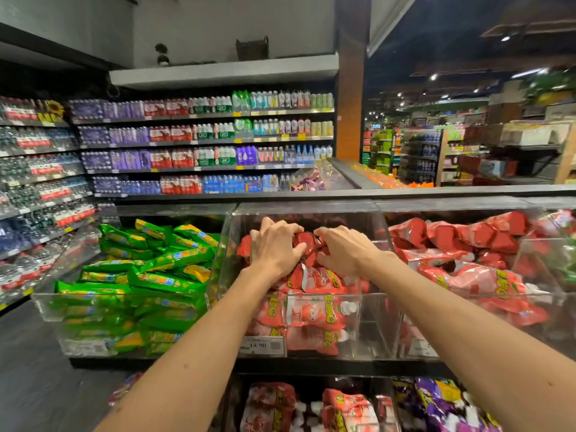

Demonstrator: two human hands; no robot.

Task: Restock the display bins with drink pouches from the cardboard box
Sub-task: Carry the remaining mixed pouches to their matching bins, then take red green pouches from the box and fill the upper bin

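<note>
Both my hands reach into the middle clear plastic bin (330,296), which holds a heap of red drink pouches (314,310). My left hand (276,246) grips the dark red ends of pouches at the top of the heap, fingers curled over them. Right beside it, my right hand (346,251) curls its fingers round the same bunch of red pouches (308,241). The cardboard box is out of view.
A bin of green pouches (149,275) stands to the left, another bin of red pouches (461,269) to the right. Lower bins hold red pouches (271,406) and purple pouches (442,403). Bottled-water shelves (202,141) fill the back wall; an aisle floor (34,369) lies left.
</note>
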